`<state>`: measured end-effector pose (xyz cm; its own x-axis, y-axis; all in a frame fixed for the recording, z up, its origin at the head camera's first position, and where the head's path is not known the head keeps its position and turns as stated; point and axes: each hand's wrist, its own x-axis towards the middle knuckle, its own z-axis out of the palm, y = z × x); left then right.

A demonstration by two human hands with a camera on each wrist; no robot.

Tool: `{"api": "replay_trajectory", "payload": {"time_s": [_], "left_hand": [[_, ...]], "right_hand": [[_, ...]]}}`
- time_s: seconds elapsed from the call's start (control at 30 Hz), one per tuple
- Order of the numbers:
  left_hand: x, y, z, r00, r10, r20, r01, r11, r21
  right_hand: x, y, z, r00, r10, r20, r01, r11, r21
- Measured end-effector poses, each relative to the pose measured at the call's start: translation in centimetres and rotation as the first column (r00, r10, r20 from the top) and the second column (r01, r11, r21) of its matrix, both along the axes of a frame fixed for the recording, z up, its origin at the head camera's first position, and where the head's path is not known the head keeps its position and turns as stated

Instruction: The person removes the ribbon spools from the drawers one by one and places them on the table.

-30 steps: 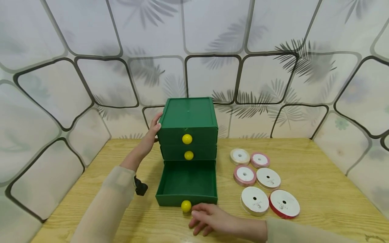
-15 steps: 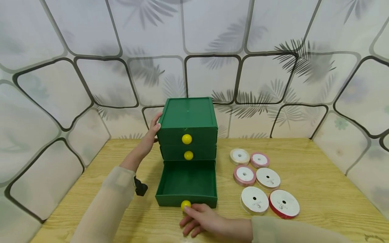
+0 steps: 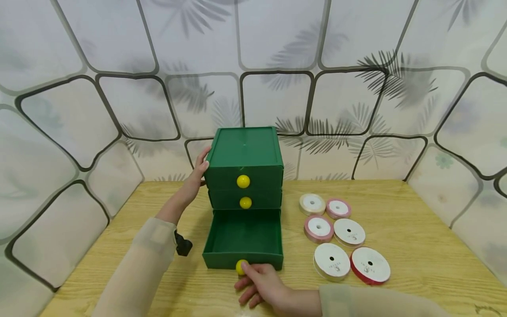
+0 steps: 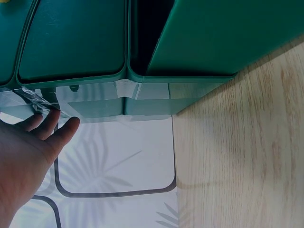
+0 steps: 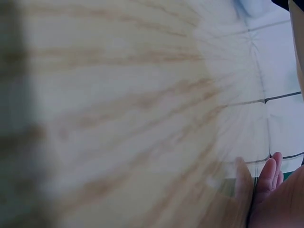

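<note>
A green cabinet (image 3: 245, 147) with three drawers and yellow ball knobs stands on the wooden table. Its bottom drawer (image 3: 245, 235) is pulled out, with nothing lying inside; the upper two are closed. My left hand (image 3: 194, 178) rests along the cabinet's left side near the top, and in the left wrist view its fingertips (image 4: 69, 128) meet the clear tape on that side. At the drawer front, my right hand (image 3: 269, 284) has its thumb on the lowest yellow knob (image 3: 240, 267), the other fingers extended below it. The index fingertip is hidden.
Several ribbon spools lie to the right of the cabinet, among them a red-edged one (image 3: 370, 265) and a pink one (image 3: 318, 228). A patterned cloth (image 3: 277, 101) hangs behind and beside the table (image 3: 416, 246).
My right hand has shifted slightly left, and its thumb has come onto the lowest knob. The left hand, cabinet, drawer and spools stay put.
</note>
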<state>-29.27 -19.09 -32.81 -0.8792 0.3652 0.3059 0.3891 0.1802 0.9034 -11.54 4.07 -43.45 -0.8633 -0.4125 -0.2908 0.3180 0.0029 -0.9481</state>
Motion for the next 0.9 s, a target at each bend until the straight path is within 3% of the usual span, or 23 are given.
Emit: {"api": "replay_trajectory", "payload": {"time_s": [0.23, 0.9], "left_hand": [[0.1, 0.0, 0.1, 1.0, 0.003, 0.002, -0.003, 1.0, 0.004], [0.2, 0.0, 0.1, 1.0, -0.007, 0.012, 0.006, 1.0, 0.006]], "right_hand": [[-0.7, -0.1, 0.1, 0.999, -0.044, -0.018, 0.045, 0.999, 0.022], [-5.1, -0.2, 0.8, 0.986, -0.12, -0.112, 0.128, 0.99, 0.067]]}}
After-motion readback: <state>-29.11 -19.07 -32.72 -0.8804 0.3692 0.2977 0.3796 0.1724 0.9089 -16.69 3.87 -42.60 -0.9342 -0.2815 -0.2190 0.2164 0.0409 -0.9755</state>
